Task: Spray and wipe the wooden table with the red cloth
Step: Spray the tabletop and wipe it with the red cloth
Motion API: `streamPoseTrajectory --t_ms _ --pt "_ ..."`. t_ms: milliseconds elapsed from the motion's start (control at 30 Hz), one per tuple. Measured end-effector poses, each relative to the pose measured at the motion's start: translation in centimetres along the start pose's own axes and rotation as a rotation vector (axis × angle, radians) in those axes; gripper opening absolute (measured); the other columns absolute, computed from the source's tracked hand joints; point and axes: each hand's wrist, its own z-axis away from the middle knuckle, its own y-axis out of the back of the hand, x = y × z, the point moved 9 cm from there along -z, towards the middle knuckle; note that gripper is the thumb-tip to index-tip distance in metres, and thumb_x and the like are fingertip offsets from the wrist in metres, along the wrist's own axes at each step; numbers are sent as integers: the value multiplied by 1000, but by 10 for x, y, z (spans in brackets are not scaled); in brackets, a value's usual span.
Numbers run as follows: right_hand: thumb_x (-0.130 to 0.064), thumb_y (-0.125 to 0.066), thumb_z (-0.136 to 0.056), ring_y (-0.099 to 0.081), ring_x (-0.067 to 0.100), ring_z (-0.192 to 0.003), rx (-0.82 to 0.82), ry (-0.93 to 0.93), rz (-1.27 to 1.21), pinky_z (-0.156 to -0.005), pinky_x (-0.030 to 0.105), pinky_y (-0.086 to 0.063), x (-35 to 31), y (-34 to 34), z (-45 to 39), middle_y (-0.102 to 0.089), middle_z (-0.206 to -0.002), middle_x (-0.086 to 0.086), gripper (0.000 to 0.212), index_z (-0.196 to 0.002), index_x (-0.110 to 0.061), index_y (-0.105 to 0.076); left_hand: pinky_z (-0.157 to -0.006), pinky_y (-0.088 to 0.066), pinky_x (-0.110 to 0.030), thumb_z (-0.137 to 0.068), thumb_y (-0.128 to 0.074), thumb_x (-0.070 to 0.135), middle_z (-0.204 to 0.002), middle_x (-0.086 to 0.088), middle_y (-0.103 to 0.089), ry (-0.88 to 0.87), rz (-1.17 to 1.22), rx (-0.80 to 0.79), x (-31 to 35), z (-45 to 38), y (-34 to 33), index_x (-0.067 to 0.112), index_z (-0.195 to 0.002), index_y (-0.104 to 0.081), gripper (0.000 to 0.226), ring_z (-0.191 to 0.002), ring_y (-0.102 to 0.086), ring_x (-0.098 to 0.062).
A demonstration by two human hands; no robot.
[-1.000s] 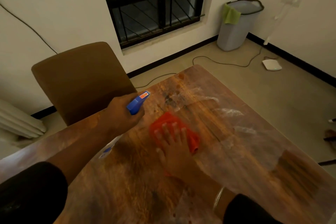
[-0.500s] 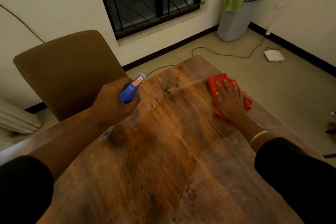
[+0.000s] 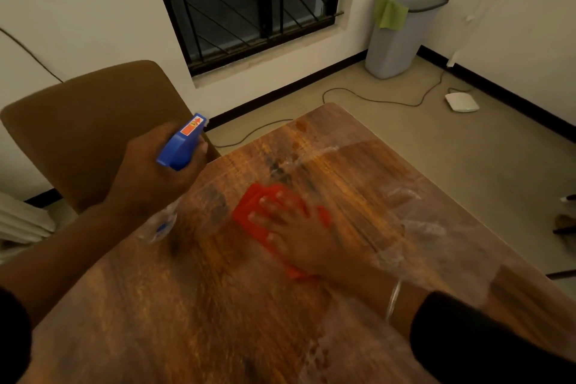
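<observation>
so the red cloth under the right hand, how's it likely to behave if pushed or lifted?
Probably floppy: the red cloth lies bunched and creased under the flat right hand, so lifted it should droop. It likely slides easily, since the wooden table shows wet streaks around it. It also looks thin and light, so it may bunch further unless pressed flat.

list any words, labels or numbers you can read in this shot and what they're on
No text is readable.
Blue spray bottle head, held in the left hand: an orange and white sticker with an arrow-like mark, too blurred to read.
Clear bottle body below the grip: a blue mark, blurred.
Red cloth, wooden table, grey plastic bin: no lettering visible.
</observation>
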Motion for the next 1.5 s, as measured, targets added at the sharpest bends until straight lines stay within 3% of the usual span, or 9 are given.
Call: streamPoseTrajectory --t_ms 133,300,500,700,800,933,1200,1333,1500 --pt "-61 -1 -98 -1 30 -160 -20 -380 37 -122 68 -7 164 40 7 -5 -174 -7 65 -162 -48 -8 -62 -44 -3 -91 -64 23 -75 15 -54 -19 -61 43 -7 -9 16 42 -88 -47 26 -68 -56 8" --pt "-52 -17 -106 -7 36 -158 80 -823 -5 -122 70 -5 283 70 32 -19 -172 5 61 -164 -36 -21 -62 -43 -2 -90 -65 18 -76 18 -56 -13 -76 40 -23 -6 11 42 -88 -46 31 -70 -55 8" --pt "-63 -5 -98 -4 40 -158 132 -553 -104 -127 60 -3 166 42 -57 -10 -173 11 74 -166 -32 -14 -65 -43 -2 -91 -64 22 -81 25 -58 16 -102 88 -46 -8 18 43 -89 -45 29 -70 -54 9" --pt "-65 -22 -105 13 43 -157 -33 19 -73 -122 66 11 -59 -22 -114 10 -174 0 68 -165 -40 -3 -67 -41 1 -92 -64 22 -78 19 -46 -17 -161 103 -49 -22 9 44 -89 -42 32 -73 -53 14" --pt "-58 -31 -106 11 51 -154 -80 114 -5 -120 71 9 -86 -27 -122 17 -173 -5 66 -163 -44 -1 -68 -41 0 -92 -64 22 -78 18 -47 -22 -159 112 -55 -31 11 44 -90 -42 31 -72 -54 12" --pt "-59 -29 -102 3 45 -157 -80 35 18 -124 67 0 8 8 -133 -2 -174 -4 63 -162 -47 -13 -70 -42 0 -92 -64 25 -78 8 -52 -8 -140 120 -64 -43 12 43 -93 -45 26 -75 -55 10" --pt "-47 -31 -108 -19 51 -151 130 -752 -130 -118 75 -16 299 74 -117 -19 -172 3 55 -161 -39 -20 -67 -42 -1 -91 -62 28 -80 18 -58 -24 -144 8 -70 -51 -2 42 -92 -48 20 -76 -56 0" --pt "-42 -35 -107 -14 44 -155 160 -580 -59 -119 75 -9 229 63 -144 -21 -171 5 54 -160 -38 -26 -65 -43 -6 -89 -62 33 -80 20 -55 -41 -153 -63 -75 -53 -15 33 -99 -54 13 -75 -55 5" --pt "-44 -53 -104 -7 38 -158 -16 -18 -67 -123 69 2 -1 24 -173 -20 -171 3 66 -162 -36 -25 -70 -40 -13 -88 -62 32 -92 13 -55 -108 -160 -86 -77 -55 -35 27 -113 -50 28 -80 -55 6"
